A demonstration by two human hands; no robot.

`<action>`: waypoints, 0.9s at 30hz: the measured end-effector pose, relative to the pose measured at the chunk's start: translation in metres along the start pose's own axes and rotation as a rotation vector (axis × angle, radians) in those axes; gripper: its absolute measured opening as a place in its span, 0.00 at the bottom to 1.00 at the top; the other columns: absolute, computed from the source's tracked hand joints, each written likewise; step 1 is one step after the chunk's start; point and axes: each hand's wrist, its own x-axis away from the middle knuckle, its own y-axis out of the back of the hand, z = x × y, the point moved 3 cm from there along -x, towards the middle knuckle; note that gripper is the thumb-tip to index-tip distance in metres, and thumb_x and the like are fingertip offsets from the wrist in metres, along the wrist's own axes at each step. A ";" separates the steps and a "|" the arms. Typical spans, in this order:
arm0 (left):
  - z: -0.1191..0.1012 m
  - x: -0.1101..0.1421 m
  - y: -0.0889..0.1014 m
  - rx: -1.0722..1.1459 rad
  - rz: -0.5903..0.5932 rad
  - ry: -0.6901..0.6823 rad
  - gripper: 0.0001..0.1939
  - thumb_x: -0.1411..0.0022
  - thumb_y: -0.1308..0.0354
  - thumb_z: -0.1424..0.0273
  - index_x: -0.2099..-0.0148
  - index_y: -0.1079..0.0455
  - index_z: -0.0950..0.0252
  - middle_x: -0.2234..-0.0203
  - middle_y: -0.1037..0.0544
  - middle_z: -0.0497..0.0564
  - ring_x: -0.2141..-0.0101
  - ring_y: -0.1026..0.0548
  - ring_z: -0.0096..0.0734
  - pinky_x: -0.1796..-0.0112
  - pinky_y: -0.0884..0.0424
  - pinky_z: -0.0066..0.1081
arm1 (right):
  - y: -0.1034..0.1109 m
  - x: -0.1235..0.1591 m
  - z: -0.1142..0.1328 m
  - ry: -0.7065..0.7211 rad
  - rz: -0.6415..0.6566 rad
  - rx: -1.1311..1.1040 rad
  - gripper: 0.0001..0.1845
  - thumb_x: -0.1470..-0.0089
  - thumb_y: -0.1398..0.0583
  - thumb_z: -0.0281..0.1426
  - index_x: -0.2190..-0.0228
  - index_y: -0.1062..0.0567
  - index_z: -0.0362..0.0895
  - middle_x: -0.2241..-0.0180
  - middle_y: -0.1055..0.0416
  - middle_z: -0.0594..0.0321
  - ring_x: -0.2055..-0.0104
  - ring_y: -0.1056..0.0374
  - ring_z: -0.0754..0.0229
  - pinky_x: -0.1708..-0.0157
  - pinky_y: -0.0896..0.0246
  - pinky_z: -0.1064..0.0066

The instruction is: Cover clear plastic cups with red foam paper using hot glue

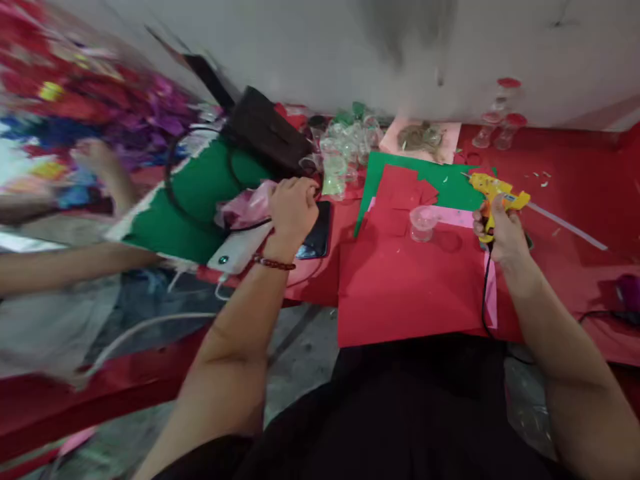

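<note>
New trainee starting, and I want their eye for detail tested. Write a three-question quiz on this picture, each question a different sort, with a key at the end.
1. Multiple choice: What does the right hand hold?
A) scissors
B) a yellow glue gun
C) a paintbrush

2. True or false: A beaded bracelet circles the wrist of the left hand.

3. Fill in the colour: The large sheet nearest the person's black clothing is ____.

Key:
1. B
2. True
3. Red
</note>
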 end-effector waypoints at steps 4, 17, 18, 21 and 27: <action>-0.051 0.028 -0.054 0.512 0.249 -0.008 0.20 0.32 0.34 0.54 0.44 0.25 0.58 0.48 0.17 0.57 0.44 0.19 0.47 0.40 0.26 0.48 | 0.002 0.002 -0.005 -0.020 0.037 0.082 0.34 0.46 0.31 0.64 0.74 0.31 0.47 0.79 0.31 0.70 0.83 0.40 0.72 0.87 0.48 0.79; -0.127 0.092 -0.128 0.839 0.753 0.250 0.29 0.54 0.20 0.70 0.47 0.19 0.63 0.48 0.14 0.60 0.46 0.17 0.50 0.40 0.25 0.53 | -0.002 0.016 0.009 0.016 0.148 0.182 0.34 0.49 0.28 0.63 0.73 0.28 0.46 0.78 0.30 0.69 0.83 0.41 0.72 0.85 0.46 0.77; -0.127 0.093 -0.130 0.847 0.759 0.260 0.25 0.53 0.21 0.70 0.50 0.18 0.63 0.50 0.13 0.59 0.48 0.16 0.49 0.41 0.24 0.52 | -0.001 0.017 0.009 0.028 0.154 0.183 0.34 0.50 0.28 0.63 0.73 0.28 0.46 0.78 0.30 0.69 0.83 0.41 0.72 0.85 0.46 0.77; -0.129 0.089 -0.134 0.868 0.740 0.239 0.20 0.52 0.22 0.71 0.54 0.16 0.62 0.52 0.12 0.57 0.50 0.15 0.47 0.42 0.22 0.50 | -0.001 0.017 0.007 0.078 0.180 0.196 0.36 0.53 0.29 0.66 0.73 0.28 0.46 0.77 0.30 0.68 0.83 0.41 0.72 0.85 0.45 0.77; -0.149 0.064 -0.132 0.956 0.597 0.173 0.20 0.49 0.23 0.67 0.52 0.16 0.61 0.50 0.12 0.58 0.49 0.16 0.46 0.42 0.22 0.47 | -0.005 0.022 0.004 0.129 0.184 0.305 0.40 0.57 0.31 0.72 0.76 0.28 0.46 0.81 0.33 0.69 0.83 0.41 0.70 0.85 0.45 0.76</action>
